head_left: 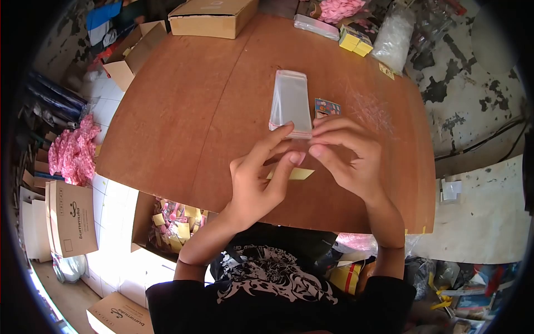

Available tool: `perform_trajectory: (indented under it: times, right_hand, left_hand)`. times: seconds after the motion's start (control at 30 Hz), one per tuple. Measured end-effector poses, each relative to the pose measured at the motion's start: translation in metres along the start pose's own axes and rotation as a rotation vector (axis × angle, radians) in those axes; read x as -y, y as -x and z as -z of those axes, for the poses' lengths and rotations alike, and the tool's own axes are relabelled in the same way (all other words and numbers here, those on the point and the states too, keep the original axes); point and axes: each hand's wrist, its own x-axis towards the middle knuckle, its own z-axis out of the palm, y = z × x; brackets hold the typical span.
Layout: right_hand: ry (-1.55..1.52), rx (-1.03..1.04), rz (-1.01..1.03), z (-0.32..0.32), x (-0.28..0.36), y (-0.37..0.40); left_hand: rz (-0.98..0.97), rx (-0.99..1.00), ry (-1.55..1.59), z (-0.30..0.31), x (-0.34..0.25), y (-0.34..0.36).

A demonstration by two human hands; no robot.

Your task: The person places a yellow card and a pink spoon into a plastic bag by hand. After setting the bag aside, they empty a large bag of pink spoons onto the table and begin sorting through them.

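Observation:
My left hand (258, 178) is curled above the table, around what looks like a small packet with a yellow card (299, 173). Part of that card shows behind the thumb, and its pink contents are mostly hidden by the fingers. Close by on the right, my right hand (350, 158) has thumb and forefinger pinched together; what lies between them is too small to make out. Just beyond the fingertips lies a stack of clear plastic bags (290, 100). A small printed card (327, 107) rests beside the stack, partly covered by my right hand.
Thin clear strips (372, 111) are heaped on the table's right. Along the back stand a cardboard box (211, 19), yellow packs (355, 40) and a bulging plastic bag (394, 36). Below the front edge, an open carton (143, 222) holds many yellow-and-pink packets.

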Motion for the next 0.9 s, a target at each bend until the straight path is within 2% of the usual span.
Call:
perform_trajectory:
  times: [0.07,0.1,0.13,0.2,0.27,0.33,0.37,0.4,0.43,0.47,0.53,0.67,0.9]
  right_hand:
    - [0.128,-0.312,0.251,-0.004,0.009,-0.007]
    - [0.193,-0.211,0.248,-0.006,0.013,-0.016]
    - [0.174,-0.217,0.244,-0.014,0.010,-0.014]
    - [-0.056,-0.099,0.013,-0.022,0.006,-0.009]
    - [-0.094,-0.116,-0.015,-0.021,0.010,-0.010]
    - [-0.184,-0.101,-0.126,-0.021,0.006,-0.008]
    - [-0.179,-0.104,-0.126,-0.024,0.006,-0.006]
    - [-0.408,-0.120,-0.317,-0.029,0.007,-0.004]
    - [-0.639,-0.133,-0.508,-0.034,0.007,-0.001]
    - [-0.637,-0.126,-0.504,-0.038,0.002,0.004]
    - [-0.606,-0.052,-0.530,-0.048,-0.011,0.017]
    - [-0.695,-0.097,-0.684,-0.062,-0.018,0.025]
    - [-0.628,-0.141,-0.646,-0.071,-0.028,0.031]
  left_hand:
    - [-0.078,-0.009,0.090,0.008,-0.004,-0.005]
    - [-0.148,-0.017,0.182,0.014,-0.007,-0.005]
    - [-0.137,-0.016,0.165,0.022,-0.007,-0.004]
    - [-0.048,0.219,-0.009,0.033,-0.006,-0.009]
    - [-0.050,0.232,-0.025,0.033,0.000,-0.006]
    - [0.206,0.325,-0.013,0.036,0.004,-0.002]
    - [0.188,0.280,-0.047,0.033,0.002,0.000]
    - [0.184,0.282,-0.045,0.034,0.003,0.002]
    - [0.317,0.261,0.066,0.036,0.006,0.005]
    - [0.449,0.233,0.177,0.038,0.010,0.007]
    - [0.462,0.222,0.230,0.042,0.016,0.012]
    - [0.462,0.166,0.302,0.043,0.024,0.018]
    - [0.487,0.144,0.160,0.054,0.034,0.017]
